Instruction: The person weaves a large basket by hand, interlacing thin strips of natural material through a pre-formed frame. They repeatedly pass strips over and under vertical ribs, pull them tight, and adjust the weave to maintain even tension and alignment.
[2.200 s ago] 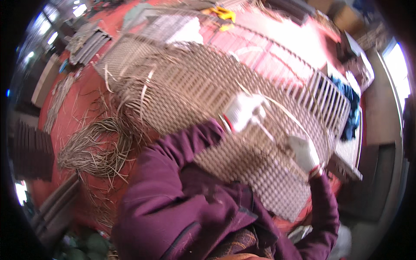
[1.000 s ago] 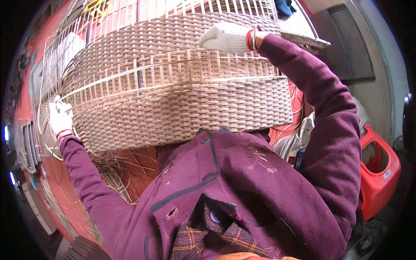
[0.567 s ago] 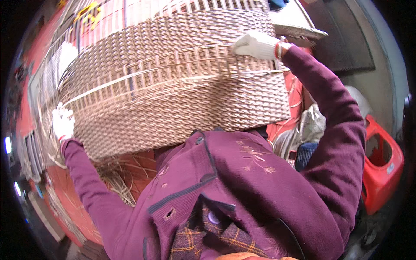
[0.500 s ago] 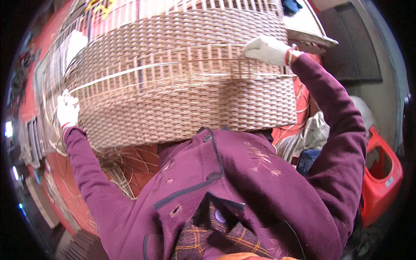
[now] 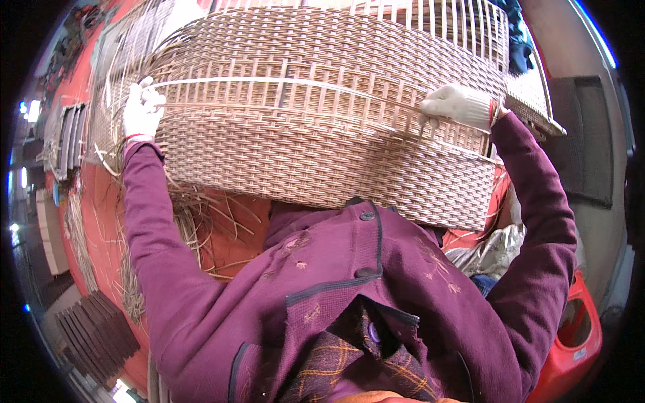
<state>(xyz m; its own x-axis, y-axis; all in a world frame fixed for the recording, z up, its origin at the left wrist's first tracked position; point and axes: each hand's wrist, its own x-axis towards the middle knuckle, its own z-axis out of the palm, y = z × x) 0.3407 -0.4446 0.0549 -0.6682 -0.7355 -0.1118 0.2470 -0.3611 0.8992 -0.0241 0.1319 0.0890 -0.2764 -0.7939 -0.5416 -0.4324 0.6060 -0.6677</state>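
Strip: long, pale, flat weaving strip [image 5: 295, 81], stretched between both hands across the panel's open-ribbed band.
Panel: broad brown woven-wicker panel [image 5: 322, 161], directly before the person's torso.
Right hand: white-gloved right hand [image 5: 460, 105]; fingers together, clamped on the strip.
Left hand: white-gloved left hand [image 5: 142, 111], at the strip's other end; fingers curled, but I cannot tell whether clamped.
Floor: red floor [image 5: 236, 216], below the panel.
Stool: red plastic stool [image 5: 583, 346], near the right elbow.

I look down from the wearer's head through a fisheye. The jacket [image 5: 430, 295] sits nearest, the woven panel [image 5: 322, 161] just beyond.
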